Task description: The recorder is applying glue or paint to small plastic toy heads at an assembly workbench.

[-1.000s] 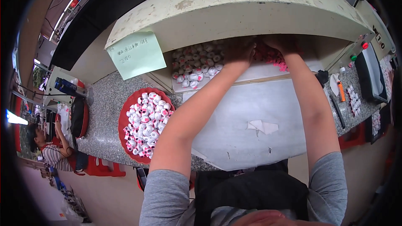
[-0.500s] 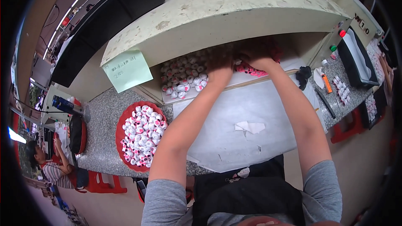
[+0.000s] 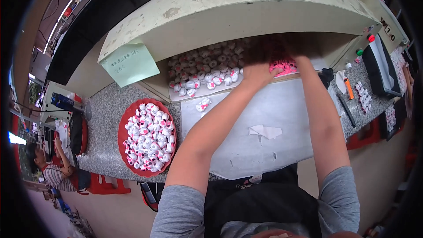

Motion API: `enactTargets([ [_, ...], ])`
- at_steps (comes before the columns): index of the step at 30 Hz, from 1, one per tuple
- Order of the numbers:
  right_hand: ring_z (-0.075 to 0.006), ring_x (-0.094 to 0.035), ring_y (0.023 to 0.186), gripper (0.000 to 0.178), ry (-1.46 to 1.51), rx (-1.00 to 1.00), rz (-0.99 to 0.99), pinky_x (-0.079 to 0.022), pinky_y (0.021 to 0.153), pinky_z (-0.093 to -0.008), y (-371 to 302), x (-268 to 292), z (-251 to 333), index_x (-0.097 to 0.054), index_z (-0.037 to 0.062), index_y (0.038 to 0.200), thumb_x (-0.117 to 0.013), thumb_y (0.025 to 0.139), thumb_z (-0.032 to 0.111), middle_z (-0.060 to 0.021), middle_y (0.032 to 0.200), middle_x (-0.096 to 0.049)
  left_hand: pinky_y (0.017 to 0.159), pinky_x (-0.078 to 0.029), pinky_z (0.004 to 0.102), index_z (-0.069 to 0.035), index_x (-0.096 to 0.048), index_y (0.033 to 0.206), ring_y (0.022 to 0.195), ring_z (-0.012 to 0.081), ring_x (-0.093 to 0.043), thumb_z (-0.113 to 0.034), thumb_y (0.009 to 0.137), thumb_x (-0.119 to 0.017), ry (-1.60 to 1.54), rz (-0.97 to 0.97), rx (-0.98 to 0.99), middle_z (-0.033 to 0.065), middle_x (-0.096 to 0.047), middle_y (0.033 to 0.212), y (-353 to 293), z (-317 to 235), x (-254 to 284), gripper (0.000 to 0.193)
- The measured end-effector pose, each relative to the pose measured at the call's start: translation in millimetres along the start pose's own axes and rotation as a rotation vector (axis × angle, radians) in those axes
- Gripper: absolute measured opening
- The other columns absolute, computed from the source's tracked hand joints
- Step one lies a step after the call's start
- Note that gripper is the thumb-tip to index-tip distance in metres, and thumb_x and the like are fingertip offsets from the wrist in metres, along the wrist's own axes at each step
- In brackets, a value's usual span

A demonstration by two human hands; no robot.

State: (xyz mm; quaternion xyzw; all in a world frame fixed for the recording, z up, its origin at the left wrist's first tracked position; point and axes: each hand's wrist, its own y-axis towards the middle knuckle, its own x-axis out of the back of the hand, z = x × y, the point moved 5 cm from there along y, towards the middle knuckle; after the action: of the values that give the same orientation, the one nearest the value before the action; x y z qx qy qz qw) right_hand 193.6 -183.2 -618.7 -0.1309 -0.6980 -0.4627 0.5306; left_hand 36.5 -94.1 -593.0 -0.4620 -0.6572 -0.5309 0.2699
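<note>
Both my arms reach into a low, wide cream-coloured box on the bench. My left hand [image 3: 259, 73] is at the right end of a heap of small white rounded pieces with pink and black marks [image 3: 207, 72]. Its thumb stands apart, beside a pile of bright pink pieces [image 3: 284, 66], while its fingers run back into shadow. On the pile's other side is my right hand [image 3: 301, 57], its fingers hidden in the dark. A few white pieces [image 3: 203, 104] lie outside the box on the white paper sheet [image 3: 238, 150].
At left stands a red scalloped bowl [image 3: 121, 139] full of similar white pieces. A green note [image 3: 130, 64] hangs on the box front. On the right are an orange tool [image 3: 349, 89], a dark rod [image 3: 346, 111] and a black tray [image 3: 374, 68]. A person [image 3: 57, 169] sits far left.
My left hand has moved right, towards the pink pile. The white heap now shows farther to the right, and a few white pieces have come onto the paper. The view has shifted slightly.
</note>
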Motion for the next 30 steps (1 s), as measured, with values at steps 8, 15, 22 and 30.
enactTargets([
  [8,-0.0304,-0.043,0.098,0.031,0.209,0.119,-0.054,-0.034,0.084,-0.0368,17.4,57.2,75.4,-0.050,0.0036,0.100,-0.042,0.077,0.023,-0.0150,0.103,-0.049,0.092,-0.018,0.0461,-0.010,-0.045,0.108,0.108,0.0322,-0.031,-0.023,0.070,-0.052,0.046,-0.237,0.084,0.0162,-0.039,0.113,-9.8,28.6,48.4,0.041],
  [15,-0.0322,-0.049,0.078,0.027,0.599,0.153,0.022,-0.040,0.069,-0.0376,-5.6,77.2,137.0,-0.049,0.0077,0.101,-0.045,0.077,0.017,-0.0187,0.086,-0.052,0.065,-0.040,0.0398,-0.006,-0.054,0.088,0.077,0.0316,-0.049,-0.013,0.069,-0.054,0.070,-0.153,0.382,0.0138,-0.052,0.084,-90.7,52.3,128.2,0.020],
  [22,-0.0330,-0.050,0.077,0.027,0.372,0.069,0.241,-0.041,0.069,-0.0373,-47.9,74.9,151.2,-0.052,0.0059,0.097,-0.047,0.070,0.006,-0.0196,0.086,-0.051,0.065,-0.041,0.0359,-0.008,-0.051,0.094,0.079,0.0271,-0.048,-0.004,0.065,-0.056,0.033,0.016,0.425,0.0115,-0.048,0.087,-165.8,50.0,118.0,0.030],
  [30,-0.0299,-0.049,0.085,0.031,0.573,0.327,-0.094,-0.040,0.072,-0.0353,-64.1,98.6,166.0,-0.052,0.0085,0.096,-0.043,0.068,-0.002,-0.0137,0.092,-0.051,0.081,-0.032,0.0425,-0.015,-0.044,0.108,0.096,0.0300,-0.039,-0.020,0.061,-0.063,0.058,-0.126,0.130,0.0148,-0.040,0.104,-135.8,33.9,99.1,0.050],
])
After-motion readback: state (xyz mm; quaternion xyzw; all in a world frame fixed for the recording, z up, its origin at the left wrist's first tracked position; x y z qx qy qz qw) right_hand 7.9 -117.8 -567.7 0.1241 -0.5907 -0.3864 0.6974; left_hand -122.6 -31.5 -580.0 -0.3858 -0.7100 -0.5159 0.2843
